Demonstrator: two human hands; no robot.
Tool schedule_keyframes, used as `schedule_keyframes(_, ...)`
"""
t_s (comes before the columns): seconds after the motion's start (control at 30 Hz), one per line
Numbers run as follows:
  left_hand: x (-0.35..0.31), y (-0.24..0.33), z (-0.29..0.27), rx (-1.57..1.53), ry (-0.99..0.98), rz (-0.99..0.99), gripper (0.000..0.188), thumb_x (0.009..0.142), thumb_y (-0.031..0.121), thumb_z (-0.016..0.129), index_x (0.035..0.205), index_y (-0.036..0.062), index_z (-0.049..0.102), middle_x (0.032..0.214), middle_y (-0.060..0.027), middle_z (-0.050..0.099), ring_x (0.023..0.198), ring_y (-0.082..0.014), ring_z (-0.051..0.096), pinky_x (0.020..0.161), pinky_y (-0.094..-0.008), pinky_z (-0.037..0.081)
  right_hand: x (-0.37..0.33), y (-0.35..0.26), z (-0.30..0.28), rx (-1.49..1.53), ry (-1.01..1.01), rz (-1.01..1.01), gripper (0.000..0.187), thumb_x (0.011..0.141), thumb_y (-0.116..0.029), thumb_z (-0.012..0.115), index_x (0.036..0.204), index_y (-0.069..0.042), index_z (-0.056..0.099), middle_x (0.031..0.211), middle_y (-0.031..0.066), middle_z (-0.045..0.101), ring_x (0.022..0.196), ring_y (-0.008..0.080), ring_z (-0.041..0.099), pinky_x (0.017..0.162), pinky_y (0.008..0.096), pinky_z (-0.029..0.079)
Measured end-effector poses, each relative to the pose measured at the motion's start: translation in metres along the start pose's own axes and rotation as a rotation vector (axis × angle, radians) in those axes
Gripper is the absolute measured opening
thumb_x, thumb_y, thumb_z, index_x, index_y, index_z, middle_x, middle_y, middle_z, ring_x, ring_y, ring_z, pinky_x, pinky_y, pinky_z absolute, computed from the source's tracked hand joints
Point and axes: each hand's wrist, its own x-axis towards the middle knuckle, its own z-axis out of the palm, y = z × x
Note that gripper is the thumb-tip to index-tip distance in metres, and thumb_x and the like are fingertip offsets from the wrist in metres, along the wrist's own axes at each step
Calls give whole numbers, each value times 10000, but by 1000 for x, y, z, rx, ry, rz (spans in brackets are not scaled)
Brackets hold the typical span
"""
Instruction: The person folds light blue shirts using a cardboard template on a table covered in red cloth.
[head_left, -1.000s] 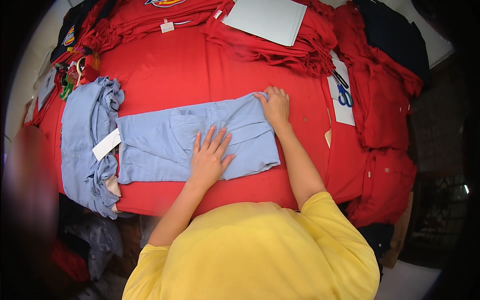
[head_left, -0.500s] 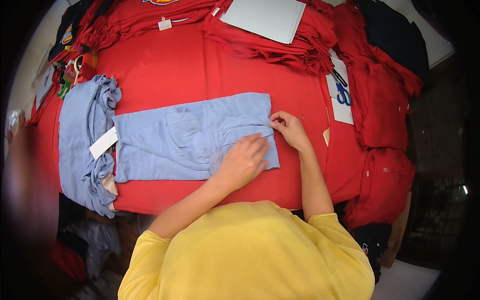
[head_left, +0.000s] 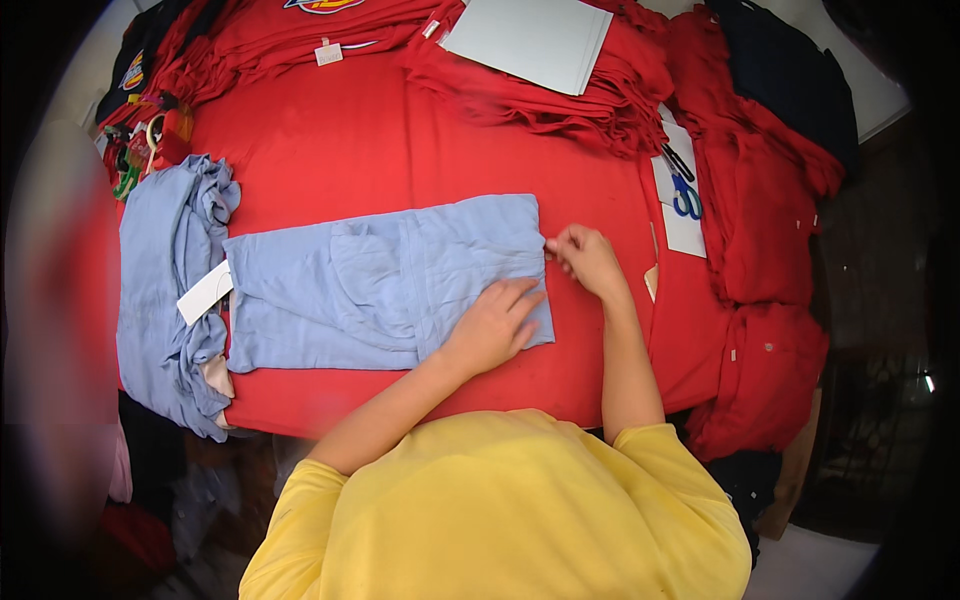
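Note:
A light blue garment (head_left: 390,280), folded into a long rectangle, lies across the red cloth in front of me. My left hand (head_left: 497,325) rests on its right part, fingers stretched and slightly apart. At the garment's right edge is my right hand (head_left: 590,262), its thumb and fingers pinched together with the tips close to the fabric. Whether anything is between those fingertips is too small to make out. Left of the folded piece sits a bunched stack of light blue garments (head_left: 165,290), with a white tag (head_left: 204,292) between the two.
Red cloth (head_left: 320,140) covers the table. Folded red garments (head_left: 540,105) with white sheets (head_left: 530,40) on top lie at the back. Blue-handled scissors (head_left: 686,200) sit at right, beside red stacks (head_left: 760,220). Tape rolls (head_left: 155,135) stand at the back left.
My right hand has drawn slightly to the right, its fingers curling more beside the garment's edge. The left hand has slid a little down and the garment lies slightly lower in view.

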Motion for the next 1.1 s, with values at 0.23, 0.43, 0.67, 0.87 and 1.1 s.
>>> schedule_keyframes(0.23, 67, -27, -21, 98, 11, 6, 334, 801, 14, 555, 1125, 46, 628, 1195, -78, 587, 995, -284, 580, 848, -377, 500, -51, 1, 33, -30, 185, -231, 171, 800, -41, 648, 967, -21, 617, 899, 116, 642, 823, 251, 643, 739, 356, 504)
schedule_keyframes(0.43, 102, -60, -17, 123, -312, 5, 224, 835, 37, 551, 1037, 42, 649, 1055, -104, 601, 998, -316, 577, 834, -413, 486, -49, 3, 40, -152, 244, -341, 82, 835, -114, 627, 898, -62, 616, 819, 123, 599, 762, 306, 614, 660, 389, 484)
schedule_keyframes(0.67, 91, -45, -28, 45, -182, 40, 122, 856, 112, 599, 927, 17, 627, 975, -106, 591, 947, -316, 583, 801, -409, 486, -64, -1, 20, 303, 224, -64, 224, 902, -233, 637, 840, -19, 621, 747, 61, 591, 686, 143, 564, 641, 326, 443)
schedule_keyframes(0.87, 88, -53, -22, 39, -69, 99, 99, 842, 85, 618, 909, 12, 621, 949, -115, 585, 918, -322, 573, 803, -411, 481, -71, -1, 33, 294, -61, -39, 150, 830, -77, 708, 837, -31, 565, 674, -5, 558, 634, 64, 531, 581, 219, 430)
schedule_keyframes(1.1, 76, -51, -14, 75, 65, 71, 98, 823, 76, 639, 901, 19, 624, 941, -103, 589, 891, -300, 578, 817, -385, 497, -90, -21, -7, 111, -116, 4, 195, 856, -125, 695, 735, -9, 595, 640, 5, 587, 594, 87, 528, 567, 246, 444)
